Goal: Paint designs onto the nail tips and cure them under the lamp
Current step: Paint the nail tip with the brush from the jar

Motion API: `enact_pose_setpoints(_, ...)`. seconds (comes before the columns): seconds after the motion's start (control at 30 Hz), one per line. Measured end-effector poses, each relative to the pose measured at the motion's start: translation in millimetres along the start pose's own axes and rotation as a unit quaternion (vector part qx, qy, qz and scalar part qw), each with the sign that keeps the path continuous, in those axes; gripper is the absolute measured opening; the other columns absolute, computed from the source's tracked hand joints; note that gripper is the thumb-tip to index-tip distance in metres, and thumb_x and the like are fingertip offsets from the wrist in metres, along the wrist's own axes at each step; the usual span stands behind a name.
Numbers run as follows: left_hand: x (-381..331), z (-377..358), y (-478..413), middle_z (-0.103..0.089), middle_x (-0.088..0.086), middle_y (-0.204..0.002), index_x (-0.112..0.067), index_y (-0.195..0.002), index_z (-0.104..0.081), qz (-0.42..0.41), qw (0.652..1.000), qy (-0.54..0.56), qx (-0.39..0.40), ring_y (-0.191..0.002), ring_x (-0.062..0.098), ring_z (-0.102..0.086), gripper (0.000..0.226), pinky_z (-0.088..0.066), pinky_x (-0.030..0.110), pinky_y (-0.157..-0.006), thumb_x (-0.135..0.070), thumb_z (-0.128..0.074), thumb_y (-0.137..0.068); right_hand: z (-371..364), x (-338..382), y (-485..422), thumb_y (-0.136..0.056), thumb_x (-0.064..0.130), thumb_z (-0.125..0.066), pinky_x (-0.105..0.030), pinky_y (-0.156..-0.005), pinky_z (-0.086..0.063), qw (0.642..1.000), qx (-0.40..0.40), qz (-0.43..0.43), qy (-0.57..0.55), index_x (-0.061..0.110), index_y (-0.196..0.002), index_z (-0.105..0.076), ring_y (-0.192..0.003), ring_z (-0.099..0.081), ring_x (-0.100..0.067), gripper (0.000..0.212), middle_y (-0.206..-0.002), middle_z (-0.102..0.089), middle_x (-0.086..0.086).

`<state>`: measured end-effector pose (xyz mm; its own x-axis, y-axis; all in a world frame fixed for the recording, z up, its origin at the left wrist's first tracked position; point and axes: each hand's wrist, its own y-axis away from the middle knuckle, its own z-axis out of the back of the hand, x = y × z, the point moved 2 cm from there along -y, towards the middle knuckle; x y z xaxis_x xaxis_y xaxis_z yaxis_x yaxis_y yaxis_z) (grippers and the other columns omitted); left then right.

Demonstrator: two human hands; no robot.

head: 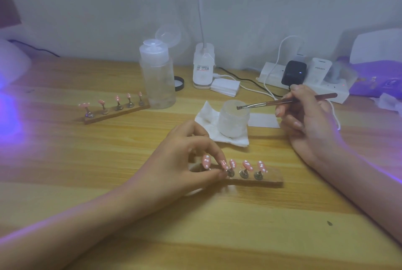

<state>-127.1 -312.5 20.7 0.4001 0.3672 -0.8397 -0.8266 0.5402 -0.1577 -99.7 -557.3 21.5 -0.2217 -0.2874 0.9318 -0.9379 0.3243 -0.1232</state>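
Observation:
A wooden holder strip (269, 179) lies near me with several pink nail tips (247, 164) with white dots on metal stands. My left hand (185, 160) pinches one stand near the strip's left end, between thumb and forefinger. My right hand (309, 117) holds a thin brush (282, 102), its bristle end over the open mouth of a small frosted jar (233, 120). A second wooden strip (115, 114) with several pink tips stands farther back left. Violet light glows at the left edge from the curing lamp (10, 67).
The jar rests on a white tissue (206, 121). Behind stand a clear pump bottle (157, 73), a white lamp base (203, 66), a black lid (179, 83), a pad stack (225, 86), and a power strip (304, 82) with cables. Purple packaging (376, 80) lies far right.

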Motion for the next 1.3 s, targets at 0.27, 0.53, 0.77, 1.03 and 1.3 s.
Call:
enact_pose_setpoints(0.27,1.0,0.0,-0.4,-0.049,-0.012,-0.091,-0.031,-0.082,-0.076,0.001,1.0,-0.009,0.002,-0.082,0.004,-0.054,0.012,-0.041,0.01,-0.078,-0.021,-0.082,-0.077,1.7,-1.7,-1.0,-0.101,0.02,-0.051,-0.018,-0.04,-0.02,1.0,0.006,0.005,-0.002,0.014,-0.072,-0.053,-0.036,-0.025,-0.008,0.029,-0.054,-0.062,-0.007)
enact_pose_setpoints(0.53,0.0,0.4,-1.4,-0.049,-0.015,-0.089,-0.032,-0.081,-0.077,0.007,1.0,0.007,0.01,-0.076,-0.001,-0.052,0.011,-0.039,0.007,-0.078,-0.023,-0.082,-0.076,0.0,-1.4,-0.3,-0.101,0.018,-0.05,-0.019,-0.041,-0.018,1.0,0.004,0.004,0.002,0.013,-0.073,-0.051,-0.036,-0.025,-0.008,0.029,-0.053,-0.06,-0.007)
enact_pose_setpoints(0.77,0.4,0.3,-1.8,-0.048,-0.017,-0.087,-0.031,-0.081,-0.077,0.005,1.0,0.004,0.004,-0.078,0.001,-0.053,0.012,-0.039,0.007,-0.079,-0.024,-0.083,-0.074,-0.3,-0.9,0.3,-0.101,0.018,-0.05,-0.017,-0.039,-0.02,1.0,0.003,0.001,0.0,0.013,-0.073,-0.052,-0.036,-0.025,-0.008,0.029,-0.053,-0.061,-0.006)
enact_pose_setpoints(1.03,0.3,2.2,-0.1,-0.053,-0.012,-0.098,-0.035,-0.095,-0.073,-0.024,0.999,-0.035,0.017,-0.094,0.004,-0.057,0.033,-0.038,0.005,-0.082,-0.038,-0.086,-0.065,0.9,-0.3,0.7,-0.101,0.02,-0.051,-0.025,-0.046,-0.014,1.0,-0.001,-0.001,0.001,0.014,-0.072,-0.052,-0.036,-0.025,-0.008,0.029,-0.053,-0.06,-0.007)
enact_pose_setpoints(1.3,-6.9,-1.0,0.9,-0.053,-0.023,-0.105,-0.044,-0.101,-0.06,-0.077,0.975,-0.206,-0.016,-0.106,0.003,-0.045,0.038,-0.034,0.027,-0.09,-0.063,-0.067,-0.069,1.3,-1.2,-0.6,-0.101,0.02,-0.051,-0.018,-0.04,-0.019,1.0,-0.003,-0.007,-0.007,0.013,-0.073,-0.052,-0.035,-0.026,-0.007,0.029,-0.053,-0.06,-0.006)
